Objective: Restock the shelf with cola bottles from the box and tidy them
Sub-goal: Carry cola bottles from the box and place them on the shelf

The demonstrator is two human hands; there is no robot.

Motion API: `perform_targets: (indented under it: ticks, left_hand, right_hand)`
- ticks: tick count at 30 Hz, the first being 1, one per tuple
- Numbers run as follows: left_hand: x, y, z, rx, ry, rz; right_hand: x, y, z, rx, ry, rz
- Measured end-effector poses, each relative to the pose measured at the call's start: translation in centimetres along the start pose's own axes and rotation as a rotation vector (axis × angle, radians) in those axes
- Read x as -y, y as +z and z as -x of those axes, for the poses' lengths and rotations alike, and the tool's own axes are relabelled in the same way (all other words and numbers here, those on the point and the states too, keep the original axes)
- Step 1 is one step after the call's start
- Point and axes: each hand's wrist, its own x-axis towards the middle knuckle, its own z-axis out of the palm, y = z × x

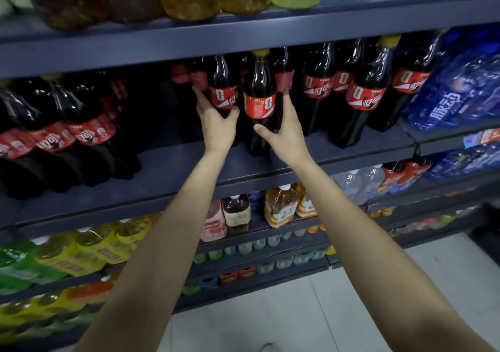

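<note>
Both my arms reach up to the middle shelf [173, 170], where dark cola bottles with red labels stand. My left hand [216, 127] holds one upright cola bottle [222, 81], with the fingers on its left side and the thumb on its right. My right hand [286, 132] holds the neighbouring cola bottle [259, 86], which has a yellow cap; the thumb lies across its front and the fingers round its right side. Both bottles stand on the shelf, close together. More cola bottles [365, 92] stand to the right. The box is out of view.
Shrink-wrapped packs of cola [62, 135] fill the shelf's left end, with a gap of bare shelf between them and my hands. Blue drink packs [454, 92] sit at the right. The shelf above [243, 37] hangs low over the bottle caps. Tea and soda bottles fill the lower shelves.
</note>
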Motion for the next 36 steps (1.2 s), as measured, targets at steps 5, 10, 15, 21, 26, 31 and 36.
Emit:
perform_targets:
  ticks: [5,10,15,21,26,31,36]
  left_hand:
    - [-1.5,-0.3,5.5,0.076,-0.117,0.028]
    - [-3.5,0.8,13.3,0.063,-0.018,0.100]
    - [-2.8,5.3,22.6,0.078,0.279,-0.018]
    - [-1.6,14.2,36.9,0.419,0.426,-0.004]
    - [-1.4,23.2,49.2,0.845,0.373,-0.085]
    - [-0.9,33.2,59.6,1.313,0.142,-0.296]
    - [-3.1,44.8,68.6,1.645,0.063,-0.466]
  right_hand:
    - [-0.1,-3.0,4.3,-0.015,0.015,0.068]
    - [-1.1,-7.8,9.8,-0.197,-0.116,0.234]
    - [-4.2,-15.5,19.3,-0.414,-0.271,0.514]
    - [-11.5,-27.1,35.2,-0.412,-0.006,0.566]
    - [-17.6,-37.4,49.0,-0.304,0.466,0.485]
    - [-22.4,-46.4,61.7,-0.391,0.880,0.374]
    - [-26.0,-56.1,71.0,-0.484,1.157,0.368]
